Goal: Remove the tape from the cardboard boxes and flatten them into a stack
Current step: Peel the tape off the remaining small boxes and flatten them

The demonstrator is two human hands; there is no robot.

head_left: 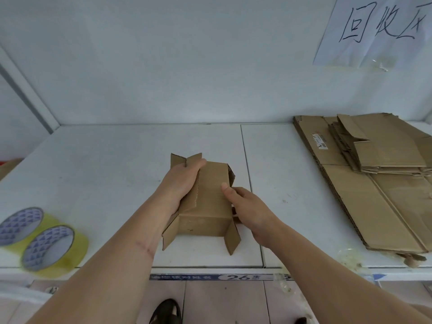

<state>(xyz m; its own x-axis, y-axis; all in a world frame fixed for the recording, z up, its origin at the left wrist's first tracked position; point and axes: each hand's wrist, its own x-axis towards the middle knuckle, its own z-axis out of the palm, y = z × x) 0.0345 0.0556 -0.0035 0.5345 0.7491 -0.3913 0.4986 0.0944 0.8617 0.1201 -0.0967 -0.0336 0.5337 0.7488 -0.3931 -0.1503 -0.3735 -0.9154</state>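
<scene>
- White shelf top runs under a pale wall; a handwritten paper sign is taped high up, well off to the right of the hands.
- Head view: the small cardboard box lies on its side between the two hands, flaps splayed at both ends, not yet flat.
- Left hand wraps the box's left edge, fingers curled over the far flaps; right hand grips the right side, thumb pressed on top.
- Flattened stack sits well right of the right hand; two tape rolls rest near the left forearm, at the shelf's front edge.
- Risk: squeezing against the box's natural fold would likely crumple a panel rather than collapse it, leaving a lumpy piece that sits badly on the pile.
- Risk: I cannot tell whether tape remains on the underside; if so, the seam may resist and tear.
- Risk: a sweeping left elbow could knock the rolls off the edge.
</scene>
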